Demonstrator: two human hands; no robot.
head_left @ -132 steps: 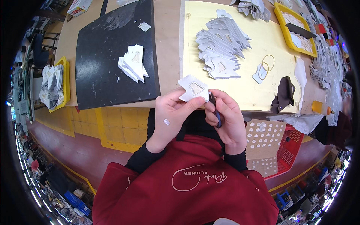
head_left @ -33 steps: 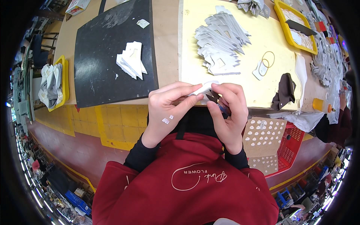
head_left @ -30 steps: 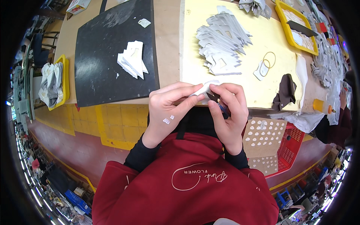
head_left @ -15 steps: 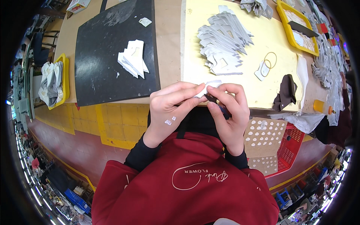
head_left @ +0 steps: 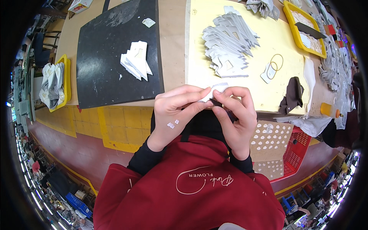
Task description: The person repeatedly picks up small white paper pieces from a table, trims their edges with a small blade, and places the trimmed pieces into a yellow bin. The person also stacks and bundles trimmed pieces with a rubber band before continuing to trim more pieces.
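Between my two hands, at the table's near edge, is a small white cut piece [head_left: 217, 89] with a grey edge, probably one like those in the stacks. My left hand [head_left: 178, 105] pinches its left end between thumb and fingers; two tiny pale stickers cling to the back of this hand. My right hand [head_left: 238, 113] has its index finger pressed on the piece's right side, the thumb lower down. A dark strip or tool shows under the right fingers, its kind partly hidden. Beyond the hands, a fanned stack of grey-white cut pieces [head_left: 229, 42] lies on the yellow sheet [head_left: 276, 42].
Left, a black mat [head_left: 115, 88] bears a small pile of white pieces [head_left: 137, 61]. A yellow tray [head_left: 68, 82] of pieces stands beyond it. Right are rubber bands [head_left: 276, 61], dark cloth [head_left: 294, 94] and another yellow tray [head_left: 324, 48]. A red crate [head_left: 303, 147] with cardboard stands below.
Both hands have shifted very slightly to the right with the white piece, which is tilted a little differently. They keep their grip; the stacks and trays have not moved.
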